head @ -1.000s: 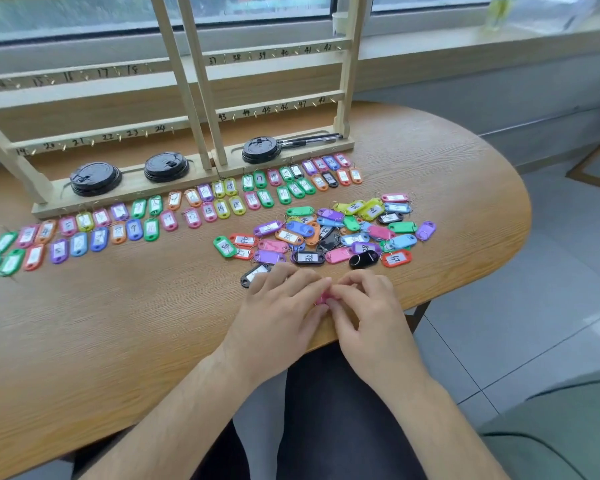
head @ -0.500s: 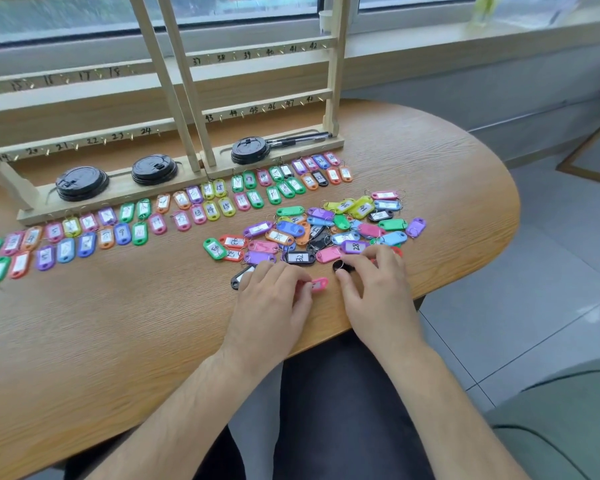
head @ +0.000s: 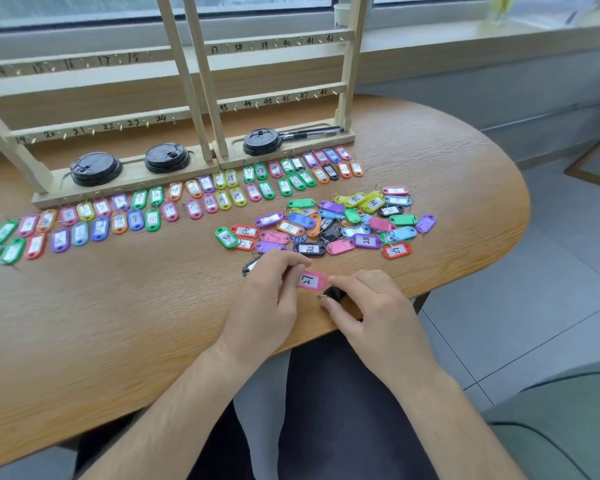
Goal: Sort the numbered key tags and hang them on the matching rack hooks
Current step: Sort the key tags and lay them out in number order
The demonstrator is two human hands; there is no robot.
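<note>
Head view: oval wooden table (head: pixel 118 323) beside window (head: pixel 84 8).

Pink tag 27 (head: pixel 311 280) and black tag (head: pixel 335 293) sit near the tag pile (head: pixel 329 225).

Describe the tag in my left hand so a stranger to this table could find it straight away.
On the wooden table, look at the near edge, in front of the loose pile of tags. The left hand pinches a pink tag there, apart from the pile; its white label reads 27.
</note>
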